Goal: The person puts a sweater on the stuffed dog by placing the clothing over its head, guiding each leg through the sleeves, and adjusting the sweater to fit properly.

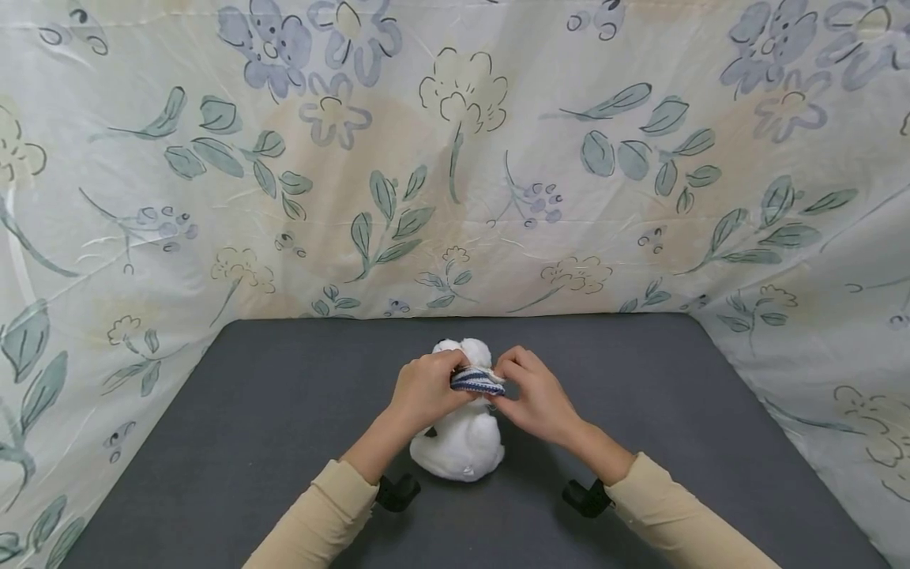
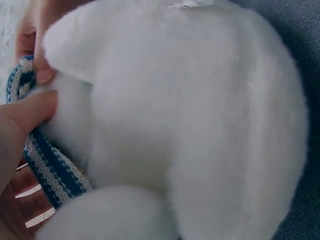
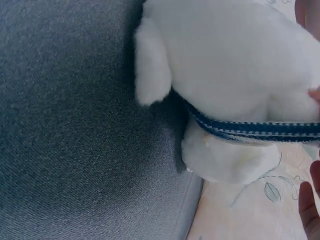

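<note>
A white plush toy (image 1: 458, 438) sits upright on the dark grey table (image 1: 284, 411), its back toward me. A blue-and-white striped knit band (image 1: 477, 382) lies around its neck. My left hand (image 1: 425, 389) pinches the left end of the band, and my right hand (image 1: 535, 393) pinches the right end. In the left wrist view the band (image 2: 47, 167) runs under my thumb beside the toy's fur (image 2: 190, 115). In the right wrist view the band (image 3: 250, 129) circles the toy (image 3: 235, 65) below its head.
A floral cloth (image 1: 455, 158) rises behind and along both sides of the table. Black wrist mounts (image 1: 398, 491) show near both beige sleeves (image 1: 682, 514).
</note>
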Available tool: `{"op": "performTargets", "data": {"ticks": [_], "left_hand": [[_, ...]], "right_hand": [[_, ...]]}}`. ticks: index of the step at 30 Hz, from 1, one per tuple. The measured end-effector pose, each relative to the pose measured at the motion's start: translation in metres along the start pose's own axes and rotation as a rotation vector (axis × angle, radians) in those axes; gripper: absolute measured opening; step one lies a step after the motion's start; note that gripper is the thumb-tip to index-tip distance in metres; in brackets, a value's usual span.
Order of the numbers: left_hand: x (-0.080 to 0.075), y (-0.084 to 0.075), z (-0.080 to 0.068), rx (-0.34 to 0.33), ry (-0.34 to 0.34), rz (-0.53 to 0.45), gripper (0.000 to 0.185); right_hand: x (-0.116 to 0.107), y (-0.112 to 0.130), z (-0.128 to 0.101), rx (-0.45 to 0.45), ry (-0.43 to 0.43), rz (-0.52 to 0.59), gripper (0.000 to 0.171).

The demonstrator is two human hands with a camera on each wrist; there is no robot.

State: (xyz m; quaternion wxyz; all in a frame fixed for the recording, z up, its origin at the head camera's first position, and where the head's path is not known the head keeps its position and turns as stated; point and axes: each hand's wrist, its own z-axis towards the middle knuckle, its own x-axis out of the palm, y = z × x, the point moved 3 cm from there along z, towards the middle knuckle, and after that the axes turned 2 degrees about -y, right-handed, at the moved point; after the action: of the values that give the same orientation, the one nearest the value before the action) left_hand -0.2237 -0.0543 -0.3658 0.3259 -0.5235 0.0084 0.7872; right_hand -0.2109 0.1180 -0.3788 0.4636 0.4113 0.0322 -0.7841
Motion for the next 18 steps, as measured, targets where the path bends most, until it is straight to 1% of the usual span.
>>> {"op": "performTargets", "data": {"ticks": [5, 12, 16, 18], "left_hand": [[0.0019, -0.0001, 0.0033, -0.040, -0.017, -0.012, 0.020], [0.0027, 0.0016, 0.0027, -0.038, 0.009, -0.035, 0.023], [0.0050, 0.0025, 0.0016, -0.042, 0.015, -0.035, 0.022], [0.0060, 0.0026, 0.0014, -0.047, 0.010, -0.038, 0.022]], "right_hand": [[-0.0009, 0.0012, -0.0027, -0.025, 0.048, 0.005, 0.024], [0.0004, -0.0005, -0.0050, -0.016, 0.072, -0.009, 0.023], [0.0012, 0.0001, -0.0070, -0.032, 0.085, -0.004, 0.023], [0.0024, 0.0014, -0.0089, -0.045, 0.106, -0.001, 0.021]]}}
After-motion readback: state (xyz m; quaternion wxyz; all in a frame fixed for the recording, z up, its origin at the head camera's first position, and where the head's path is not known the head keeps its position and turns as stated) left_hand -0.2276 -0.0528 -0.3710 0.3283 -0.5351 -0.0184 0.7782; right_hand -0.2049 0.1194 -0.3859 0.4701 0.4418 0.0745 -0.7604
